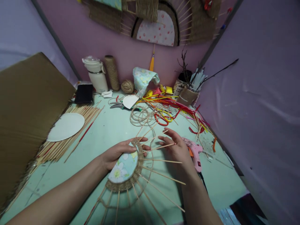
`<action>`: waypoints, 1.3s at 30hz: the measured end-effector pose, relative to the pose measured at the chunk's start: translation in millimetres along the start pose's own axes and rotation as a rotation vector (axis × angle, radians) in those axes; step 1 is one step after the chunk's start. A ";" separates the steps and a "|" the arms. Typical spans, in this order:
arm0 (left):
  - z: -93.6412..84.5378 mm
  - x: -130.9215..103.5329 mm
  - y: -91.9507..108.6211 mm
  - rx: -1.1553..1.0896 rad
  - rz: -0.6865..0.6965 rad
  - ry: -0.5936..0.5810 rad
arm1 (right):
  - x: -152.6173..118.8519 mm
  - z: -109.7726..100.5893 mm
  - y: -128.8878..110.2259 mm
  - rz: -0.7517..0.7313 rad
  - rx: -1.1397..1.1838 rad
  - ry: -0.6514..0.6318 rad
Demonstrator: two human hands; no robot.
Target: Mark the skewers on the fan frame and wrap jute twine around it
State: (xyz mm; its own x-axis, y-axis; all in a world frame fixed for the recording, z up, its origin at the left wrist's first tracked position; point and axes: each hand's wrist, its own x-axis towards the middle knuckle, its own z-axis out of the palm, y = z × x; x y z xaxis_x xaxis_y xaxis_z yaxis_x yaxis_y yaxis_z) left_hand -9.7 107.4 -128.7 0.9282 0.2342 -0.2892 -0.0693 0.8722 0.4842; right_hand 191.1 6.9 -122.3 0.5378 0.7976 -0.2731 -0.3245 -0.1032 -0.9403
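Observation:
My left hand [120,152] is closed on a half-circle weaving [125,167], thumb on its face and fingers behind. It has a pale blue floral fabric centre, a border of wrapped brown twine [122,187] and several thin wooden sticks [164,161] fanning outward. A loose strand of twine [152,156] loops around among the sticks. To the right, my right hand [177,148] is raised by the upper stick tips, fingers apart and slightly bent. One stick end overlaps it in view; I see nothing gripped. Just beyond lies a pink glue gun [194,153].
Coiled twine [139,115], red-handled scissors [161,120] and pruning shears [122,106] lie ahead. Wooden sticks [77,125] under a white oval [67,126] lie left, beside a cardboard sheet [30,118]. A white jar [97,76], twine ball [127,86] and cups [187,95] stand behind.

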 end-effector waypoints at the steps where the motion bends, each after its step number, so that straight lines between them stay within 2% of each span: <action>1: -0.9 -0.2 0.8 -0.005 0.010 0.012 | -2.6 -5.3 -2.4 -0.057 -0.090 0.049; 5: -4.7 -1.1 3.1 -0.023 0.046 0.062 | -18.3 -37.8 -15.4 -0.360 -0.496 0.225; 7: -5.3 -1.1 3.4 -0.029 0.054 0.079 | -26.4 -56.8 -23.1 -0.446 -0.723 0.300; 8: -5.2 -0.9 3.2 -0.032 0.053 0.085 | -29.8 -65.3 -26.8 -0.444 -0.814 0.316; 10: -4.7 -0.5 2.7 -0.038 0.047 0.092 | -35.0 -78.4 -32.7 -0.372 -0.940 0.312; 13: -4.9 0.1 1.5 -0.026 0.044 0.114 | -38.7 -86.0 -37.0 -0.248 -1.004 0.288; 17: -7.5 -0.4 0.1 0.023 0.056 0.131 | -39.8 -85.9 -36.6 -0.199 -1.046 0.274; 21: -7.0 -1.1 0.5 0.020 0.073 0.136 | -40.8 -95.7 -33.3 -0.149 -1.270 0.325; 25: -3.3 -0.7 1.8 0.003 0.080 0.143 | -40.2 -104.7 -26.1 0.080 -1.426 0.229; 28: -2.9 0.3 1.1 0.018 0.111 0.143 | -34.8 -105.0 -18.0 0.102 -1.422 0.196; 33: -5.8 2.3 -1.9 0.010 0.167 0.121 | -23.3 -109.4 -7.7 0.127 -1.267 0.235; 36: -5.9 2.6 -2.7 -0.006 0.169 0.121 | -25.3 -110.1 -7.7 0.082 -1.033 0.243; 39: -4.4 2.7 -2.4 -0.012 0.174 0.112 | -33.5 -102.6 -11.3 0.061 -0.706 0.167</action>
State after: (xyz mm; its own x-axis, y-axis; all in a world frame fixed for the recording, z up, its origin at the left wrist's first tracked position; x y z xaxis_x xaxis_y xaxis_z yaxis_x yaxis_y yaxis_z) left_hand -8.6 107.8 -134.3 0.8557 0.4270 -0.2924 -0.2298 0.8197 0.5247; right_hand 256.6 -79.6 -123.4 0.6647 0.6825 -0.3040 0.1916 -0.5490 -0.8136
